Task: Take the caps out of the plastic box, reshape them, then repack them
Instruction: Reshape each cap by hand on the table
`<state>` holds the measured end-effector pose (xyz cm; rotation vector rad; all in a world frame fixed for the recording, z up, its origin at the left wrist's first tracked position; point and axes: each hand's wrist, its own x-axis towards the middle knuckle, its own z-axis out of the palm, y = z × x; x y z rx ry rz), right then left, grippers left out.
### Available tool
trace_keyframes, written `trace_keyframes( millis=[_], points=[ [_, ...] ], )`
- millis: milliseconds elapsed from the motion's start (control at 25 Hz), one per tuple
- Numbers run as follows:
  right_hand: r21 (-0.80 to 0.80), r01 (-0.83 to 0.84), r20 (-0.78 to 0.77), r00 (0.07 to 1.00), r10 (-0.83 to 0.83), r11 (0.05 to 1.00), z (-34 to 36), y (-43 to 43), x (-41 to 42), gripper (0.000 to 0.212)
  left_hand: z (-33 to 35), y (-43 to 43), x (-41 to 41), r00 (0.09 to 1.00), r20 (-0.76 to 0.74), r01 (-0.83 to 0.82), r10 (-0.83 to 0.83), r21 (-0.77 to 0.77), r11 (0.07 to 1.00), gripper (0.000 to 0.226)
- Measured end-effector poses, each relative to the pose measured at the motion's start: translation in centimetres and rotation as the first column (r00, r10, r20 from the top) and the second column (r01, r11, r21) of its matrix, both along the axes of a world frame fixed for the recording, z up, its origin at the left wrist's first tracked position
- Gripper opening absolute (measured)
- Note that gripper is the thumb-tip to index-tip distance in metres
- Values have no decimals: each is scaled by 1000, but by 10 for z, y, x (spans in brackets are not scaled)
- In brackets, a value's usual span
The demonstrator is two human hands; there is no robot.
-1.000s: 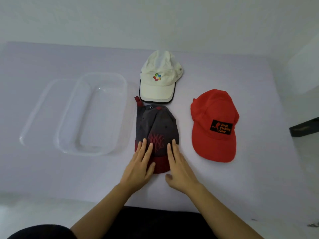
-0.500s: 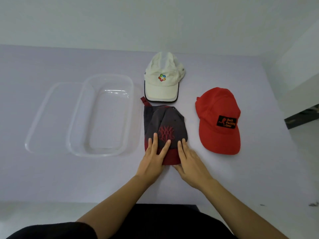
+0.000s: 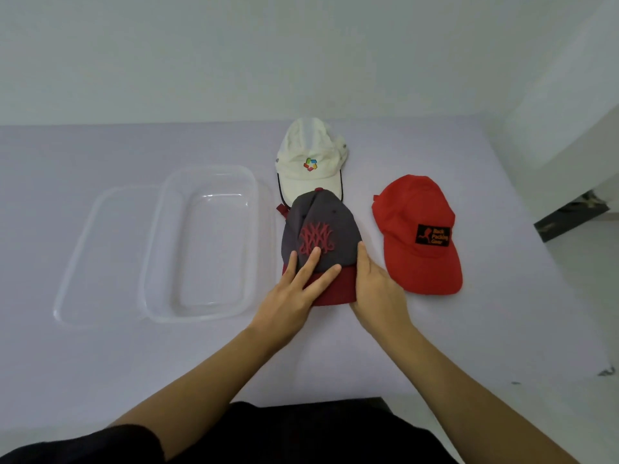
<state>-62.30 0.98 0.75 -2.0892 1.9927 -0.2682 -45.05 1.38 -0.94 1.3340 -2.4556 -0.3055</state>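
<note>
A grey cap with a dark red brim and red emblem (image 3: 321,226) lies in the middle of the table, its crown overlapping the brim of a white cap (image 3: 310,162) behind it. My left hand (image 3: 294,293) rests flat on its brim and front panel, fingers spread. My right hand (image 3: 376,286) presses against the cap's right side and brim edge. A red cap with a black patch (image 3: 418,229) lies to the right, apart from my hands. The clear plastic box (image 3: 160,236) stands with nothing in it at the left.
The box's clear lid (image 3: 87,249) lies flat against the box's left side. A white wall runs behind the lilac table. The table's right edge drops to a pale floor with a dark object (image 3: 569,216).
The grey cap has slid away from me onto the white cap's brim. Both hands moved forward with it, the right hand shifting to its right side.
</note>
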Motion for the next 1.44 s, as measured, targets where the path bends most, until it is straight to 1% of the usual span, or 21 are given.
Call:
trace_keyframes(
  millis=[80, 120, 240, 280, 360, 440, 520, 640, 680, 760, 840, 920, 960, 1000, 1080, 1120, 1240, 1320, 1360, 1400, 1440],
  points=[
    [25, -9, -25, 1000, 10, 1000, 16, -3, 2, 67, 8, -3, -3, 1000, -13, -26, 25, -100, 995, 70],
    [43, -17, 14, 1000, 16, 999, 23, -4, 3, 62, 11, -4, -6, 998, -44, -51, 46, -114, 992, 64],
    [24, -2, 313, 950, -6, 1000, 37, -4, 10, 42, 15, -3, -12, 970, -218, -126, 107, -76, 989, 63],
    [29, 10, 379, 925, -20, 1000, 39, -2, 13, 38, 14, -2, -12, 960, -256, -137, 113, -80, 987, 63],
    [42, -14, 421, 907, -5, 999, 42, 5, 13, 37, 16, 1, -11, 961, -261, -122, 88, -116, 986, 62],
    [45, -23, 412, 911, 3, 999, 46, 5, 11, 41, 24, 0, -8, 976, -210, -92, 58, -156, 984, 60],
    [62, -2, 366, 930, -21, 998, 51, 3, 10, 47, 32, -3, -6, 984, -160, -101, 76, -152, 983, 61],
    [105, 37, 171, 984, -54, 994, 62, 2, 13, 70, 42, -3, 1, 993, -92, -93, 80, -159, 983, 69],
    [90, 45, 132, 990, -57, 995, 67, 4, 15, 75, 46, -2, 3, 995, -77, -78, 65, -180, 981, 68],
    [23, 12, 137, 990, -15, 1000, 76, 11, 17, 79, 55, 1, 4, 997, -64, -53, 41, -198, 979, 63],
    [-18, -28, 213, 977, 32, 999, 77, 16, 14, 79, 64, 0, 5, 987, -125, -114, 100, -110, 987, 69],
    [2, -22, 347, 938, 20, 1000, 74, 17, 11, 80, 66, -1, 2, 937, -236, -252, 258, 56, 966, 76],
    [18, -21, 432, 902, 11, 1000, 71, 17, 12, 80, 67, 1, -1, 904, -281, -290, 323, 154, 945, 74],
    [30, -27, 531, 847, 7, 999, 69, 18, 14, 78, 68, 4, -5, 862, -347, -295, 369, 248, 923, 70],
    [51, -30, 716, 697, -16, 998, 67, 18, 20, 75, 71, 13, -16, 741, -491, -278, 458, 397, 875, 64],
    [53, -24, 765, 644, -25, 998, 65, 18, 21, 74, 72, 17, -20, 678, -530, -282, 510, 454, 845, 63],
    [21, -23, 783, 622, -2, 1000, 66, 14, 22, 72, 81, 17, -28, 591, -575, -282, 565, 509, 813, 63],
    [13, 9, 827, 562, -16, 1000, 72, 12, 25, 71, 87, 15, -31, 534, -623, -268, 571, 516, 814, 61],
    [5, 23, 826, 564, -17, 1000, 73, 11, 25, 71, 89, 15, -30, 535, -619, -272, 575, 518, 811, 61],
    [-10, 23, 793, 609, -5, 1000, 75, 11, 24, 71, 91, 14, -27, 574, -592, -284, 566, 504, 816, 62],
    [-20, 6, 727, 686, 10, 1000, 76, 11, 20, 74, 92, 12, -22, 646, -541, -298, 538, 469, 831, 63]
  ],
)
